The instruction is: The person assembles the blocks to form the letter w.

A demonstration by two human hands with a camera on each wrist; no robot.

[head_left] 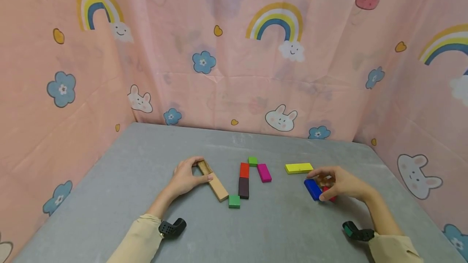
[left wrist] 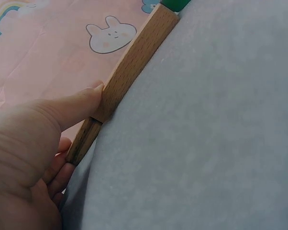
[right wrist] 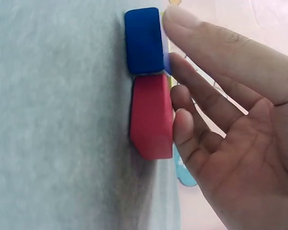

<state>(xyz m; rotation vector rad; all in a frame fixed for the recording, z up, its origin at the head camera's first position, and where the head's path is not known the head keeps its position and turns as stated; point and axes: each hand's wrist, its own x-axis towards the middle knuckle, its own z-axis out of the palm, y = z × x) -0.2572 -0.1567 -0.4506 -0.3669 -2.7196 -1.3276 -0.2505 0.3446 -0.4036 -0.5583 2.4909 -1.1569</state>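
My left hand point(head_left: 184, 177) holds a brown wooden block point(head_left: 204, 167), its fingers at the far end. The thumb presses the side of a longer tan wooden block point(head_left: 218, 187) lying end to end with it; in the left wrist view the tan block point(left wrist: 137, 62) slants upward. On the right, my right hand point(head_left: 341, 184) pinches a blue block point(head_left: 313, 190) between thumb and forefinger. A red block point(right wrist: 151, 115) stands end to end with the blue block point(right wrist: 144, 42) in the right wrist view. Something brownish is partly hidden under that hand.
A green block point(head_left: 234, 201) lies by the tan block's near end. Beyond it are a dark purple block point(head_left: 243, 188), an orange-red block point(head_left: 244, 170), a light green block point(head_left: 252, 161) and a magenta block point(head_left: 264, 173). A yellow block point(head_left: 298, 168) lies left of my right hand.
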